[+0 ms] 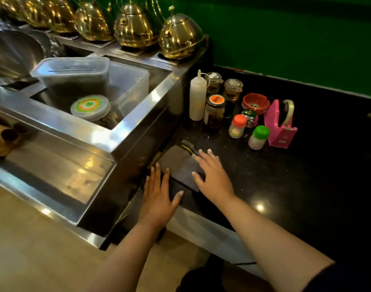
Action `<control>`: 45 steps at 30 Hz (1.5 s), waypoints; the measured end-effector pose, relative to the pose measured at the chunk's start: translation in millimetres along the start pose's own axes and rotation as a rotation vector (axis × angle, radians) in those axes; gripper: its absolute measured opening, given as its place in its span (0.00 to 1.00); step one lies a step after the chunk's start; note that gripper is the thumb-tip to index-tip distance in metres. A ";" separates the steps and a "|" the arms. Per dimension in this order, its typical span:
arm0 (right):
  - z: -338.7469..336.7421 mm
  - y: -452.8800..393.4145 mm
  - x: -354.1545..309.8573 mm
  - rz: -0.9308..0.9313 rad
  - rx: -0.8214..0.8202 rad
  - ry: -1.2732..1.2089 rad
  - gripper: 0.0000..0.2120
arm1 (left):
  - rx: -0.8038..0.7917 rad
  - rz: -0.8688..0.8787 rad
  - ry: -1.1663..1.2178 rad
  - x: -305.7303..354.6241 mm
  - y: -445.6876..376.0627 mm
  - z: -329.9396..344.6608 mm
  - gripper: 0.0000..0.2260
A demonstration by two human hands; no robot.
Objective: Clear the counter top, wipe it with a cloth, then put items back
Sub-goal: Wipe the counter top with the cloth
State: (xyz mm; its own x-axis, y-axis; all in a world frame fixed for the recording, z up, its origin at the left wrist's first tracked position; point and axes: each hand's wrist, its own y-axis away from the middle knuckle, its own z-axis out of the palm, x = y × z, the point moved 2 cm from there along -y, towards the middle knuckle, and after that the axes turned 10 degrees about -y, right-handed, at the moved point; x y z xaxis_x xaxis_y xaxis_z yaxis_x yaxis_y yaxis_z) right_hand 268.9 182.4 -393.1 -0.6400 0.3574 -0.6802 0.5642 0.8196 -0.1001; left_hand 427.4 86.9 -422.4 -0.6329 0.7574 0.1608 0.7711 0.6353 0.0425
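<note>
A grey cloth [181, 165] lies flat on the black counter top [275, 175], at the counter's near left corner, right beside the steel unit [138, 131] that rises to its left. The right hand [214, 175] rests palm down on the cloth's right part, fingers spread and straight, gripping nothing; its fingertips reach the cloth's far right edge, where a dark strip with a yellow line shows. The left hand [159, 197] is also open and flat, fingers extended, at the cloth's near left edge over the counter's front corner; whether it touches the cloth cannot be told. The cloth thus sits between the two hands, more under the right than the left. Farther back on the counter, well apart from the cloth, stands a cluster of items: a white squeeze bottle [198, 98], a jar with an orange lid [214, 111], two glass jars [232, 90] behind it, a red bowl [256, 102], an orange-capped shaker [237, 125], a green-capped shaker [258, 137] and a pink tape dispenser [280, 125].
</note>
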 end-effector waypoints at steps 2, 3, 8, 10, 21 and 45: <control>8.7 -14.3 -7.7 -0.068 -0.102 0.080 0.29 | -0.004 0.017 -0.034 -2.4 0.1 1.7 0.36; 13.0 -20.9 -10.6 -0.086 -0.162 0.126 0.30 | -0.010 0.016 -0.045 -2.6 0.0 2.0 0.36; 29.6 -35.5 -5.1 -0.108 -0.357 0.266 0.31 | -0.026 0.015 -0.038 -2.6 -0.6 -1.0 0.35; 28.4 -33.8 -1.1 -0.133 -0.252 0.197 0.27 | -0.029 0.008 0.022 -2.5 -0.6 -2.5 0.34; -52.3 -83.5 2.7 -0.038 0.021 -0.248 0.17 | 0.202 0.034 0.217 33.1 -58.5 -69.9 0.26; -281.8 -366.1 -108.0 -0.429 0.620 -0.101 0.18 | 0.745 0.208 0.353 82.0 -373.4 -336.7 0.24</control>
State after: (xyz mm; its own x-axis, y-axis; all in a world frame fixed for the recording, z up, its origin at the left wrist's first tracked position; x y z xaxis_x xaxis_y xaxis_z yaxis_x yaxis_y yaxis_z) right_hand -15.6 -30.1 -78.4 -0.8351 -0.0029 -0.5501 0.4860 0.4646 -0.7402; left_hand 111.2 -139.0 -93.2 -0.3287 0.8569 0.3971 0.5432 0.5154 -0.6628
